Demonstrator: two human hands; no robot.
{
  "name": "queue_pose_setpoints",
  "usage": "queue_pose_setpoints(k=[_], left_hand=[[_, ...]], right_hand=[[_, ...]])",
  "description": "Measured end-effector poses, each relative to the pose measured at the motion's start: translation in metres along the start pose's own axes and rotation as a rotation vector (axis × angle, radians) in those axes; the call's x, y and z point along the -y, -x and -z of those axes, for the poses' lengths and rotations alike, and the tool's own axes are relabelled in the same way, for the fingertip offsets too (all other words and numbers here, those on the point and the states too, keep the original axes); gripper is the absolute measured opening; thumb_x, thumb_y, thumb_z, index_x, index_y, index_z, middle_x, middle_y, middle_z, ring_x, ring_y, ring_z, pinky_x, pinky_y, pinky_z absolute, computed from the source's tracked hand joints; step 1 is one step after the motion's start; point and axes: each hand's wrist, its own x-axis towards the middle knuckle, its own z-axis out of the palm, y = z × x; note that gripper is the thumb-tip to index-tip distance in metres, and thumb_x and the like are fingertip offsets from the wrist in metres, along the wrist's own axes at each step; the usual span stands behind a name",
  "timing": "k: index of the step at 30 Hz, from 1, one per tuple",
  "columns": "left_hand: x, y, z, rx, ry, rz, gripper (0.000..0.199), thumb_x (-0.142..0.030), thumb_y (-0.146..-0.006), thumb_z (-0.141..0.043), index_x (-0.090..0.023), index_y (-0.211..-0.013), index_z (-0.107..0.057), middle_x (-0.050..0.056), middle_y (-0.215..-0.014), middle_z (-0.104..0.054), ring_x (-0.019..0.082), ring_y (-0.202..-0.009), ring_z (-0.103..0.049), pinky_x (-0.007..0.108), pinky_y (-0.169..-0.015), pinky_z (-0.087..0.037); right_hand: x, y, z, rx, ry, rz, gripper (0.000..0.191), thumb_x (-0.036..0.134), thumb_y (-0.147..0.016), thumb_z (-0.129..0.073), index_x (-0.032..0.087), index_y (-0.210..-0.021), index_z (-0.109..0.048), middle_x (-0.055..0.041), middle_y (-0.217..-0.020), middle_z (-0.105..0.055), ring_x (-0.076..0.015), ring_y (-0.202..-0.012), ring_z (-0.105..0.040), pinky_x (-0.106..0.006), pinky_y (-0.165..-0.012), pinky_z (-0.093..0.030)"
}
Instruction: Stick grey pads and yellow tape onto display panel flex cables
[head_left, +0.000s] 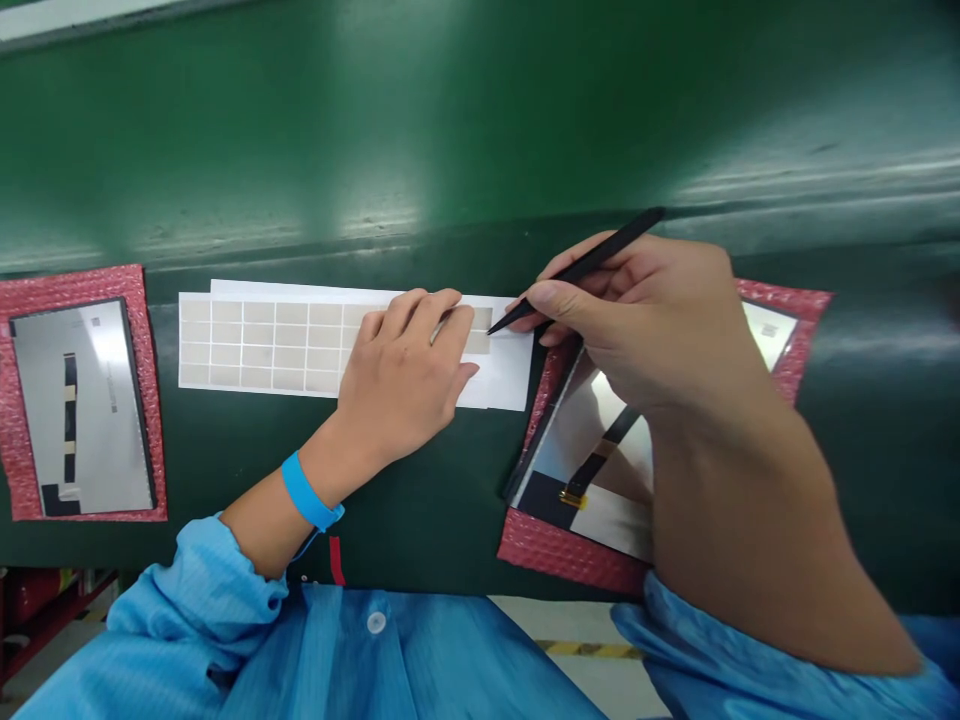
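A white sheet (292,346) bearing rows of pale grey rectangular stickers lies on the green table, over another white sheet (510,375). My left hand (409,375) rests on the right part of the sticker sheet, palm down, fingers slightly bent and apart, holding nothing visible; a ring and a blue wristband show. Between thumb and fingers of my right hand (637,310) is a black pointed tool (592,260), like tweezers or a pen. Its tip is at the right edge of the stickers. Beneath my right hand and forearm, a display panel (607,470) is partly hidden.
Pink bubble wrap (574,555) lies under the right panel. At the far left, a second panel (105,400) with a black flex cable lies on more pink bubble wrap (154,400). A small red strip (337,560) is at the table's near edge.
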Motion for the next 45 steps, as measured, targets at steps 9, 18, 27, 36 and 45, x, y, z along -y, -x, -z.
queue_pose_setpoints(k=[9,18,27,36,45], left_hand=[[0.002,-0.001,-0.001,0.006,0.015,0.000,0.040,-0.036,-0.103,-0.062,-0.016,-0.138,-0.057,0.011,-0.151,-0.056,0.029,-0.137,-0.047,0.042,-0.105,-0.042],[0.008,-0.006,-0.006,-0.030,0.038,-0.053,0.041,-0.033,-0.101,-0.061,-0.015,-0.138,-0.056,0.016,-0.147,-0.057,0.033,-0.137,-0.048,0.047,-0.107,-0.041],[-0.035,0.021,-0.003,-0.323,0.092,-0.224,0.022,-0.020,-0.104,-0.054,-0.013,-0.119,-0.068,0.012,-0.119,-0.072,0.026,-0.115,-0.063,0.042,-0.098,-0.049],[-0.112,0.033,-0.031,-0.222,0.306,-0.083,0.015,-0.014,-0.099,-0.063,-0.012,-0.111,-0.070,0.009,-0.097,-0.069,0.019,-0.090,-0.060,0.034,-0.074,-0.052],[-0.113,0.028,-0.027,-0.174,0.338,-0.064,0.013,-0.015,-0.098,-0.065,-0.011,-0.109,-0.070,0.010,-0.095,-0.068,0.020,-0.089,-0.059,0.035,-0.074,-0.054]], right_hand=[[-0.005,0.001,-0.002,0.009,0.019,0.078,0.014,0.023,-0.072,-0.079,0.017,-0.079,-0.067,-0.0068,-0.067,-0.066,-0.0188,-0.056,-0.063,-0.023,-0.043,-0.043],[0.018,0.022,0.020,-0.121,-0.220,0.222,0.045,0.049,-0.065,-0.096,0.020,-0.074,-0.064,-0.0014,-0.062,-0.058,-0.0121,-0.046,-0.047,-0.027,-0.041,-0.034],[-0.014,0.109,0.086,-0.426,-0.205,0.007,0.059,0.051,-0.040,-0.107,0.017,-0.065,-0.066,0.0003,-0.051,-0.048,-0.0096,-0.039,-0.040,-0.023,-0.032,-0.028],[-0.018,0.113,0.101,-0.430,-0.074,-0.273,0.046,0.039,-0.050,-0.101,0.019,-0.075,-0.068,-0.0030,-0.056,-0.057,-0.0136,-0.040,-0.047,-0.025,-0.033,-0.037],[-0.020,0.120,0.092,-0.334,0.020,-0.316,0.024,0.032,-0.074,-0.088,0.023,-0.087,-0.070,-0.0019,-0.068,-0.060,-0.0151,-0.050,-0.053,-0.028,-0.040,-0.042]])
